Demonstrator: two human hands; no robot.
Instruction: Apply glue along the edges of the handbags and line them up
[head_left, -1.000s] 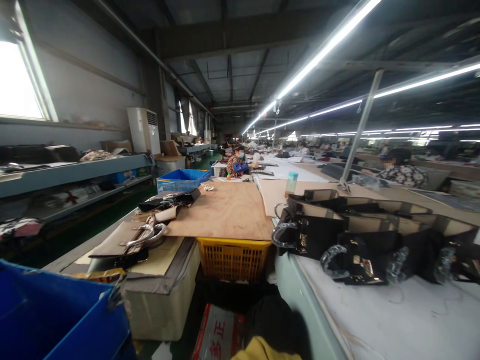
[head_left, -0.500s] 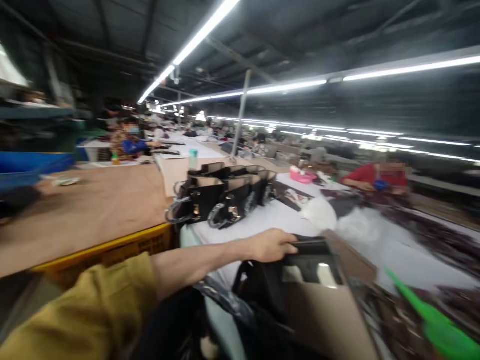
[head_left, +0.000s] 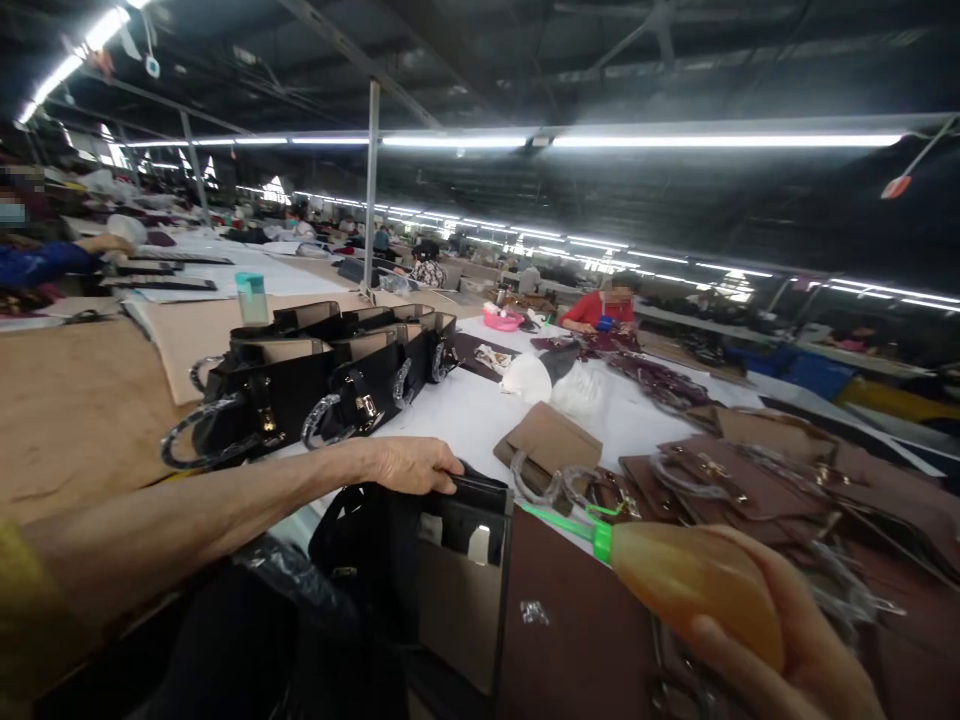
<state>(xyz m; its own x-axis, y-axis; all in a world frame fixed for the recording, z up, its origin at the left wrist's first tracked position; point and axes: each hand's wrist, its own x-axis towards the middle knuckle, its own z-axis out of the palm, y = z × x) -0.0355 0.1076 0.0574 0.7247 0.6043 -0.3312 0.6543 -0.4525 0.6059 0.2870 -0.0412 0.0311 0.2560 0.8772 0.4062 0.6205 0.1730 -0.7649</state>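
My left hand point(head_left: 411, 464) is closed over the top edge of a black handbag point(head_left: 442, 560) that stands open in front of me, with pockets visible inside. My right hand point(head_left: 780, 655) grips a squeeze bottle point(head_left: 682, 575) of orange liquid with a green nozzle that points left over the bag. A row of finished black handbags point(head_left: 315, 385) with wrapped handles stands on the white table point(head_left: 465, 415) just beyond my left arm.
Brown bag panels and bags point(head_left: 750, 480) lie to the right. A brown board point(head_left: 75, 400) covers the table at left, with a small bottle point(head_left: 252, 297) on it. A person in red point(head_left: 600, 308) and other people work at tables farther back. A metal post point(head_left: 370, 190) rises behind the bags.
The view has swung right from the left aisle to the white table. My left hand came to the black bag's top edge, and my right hand with the bottle has come into view.
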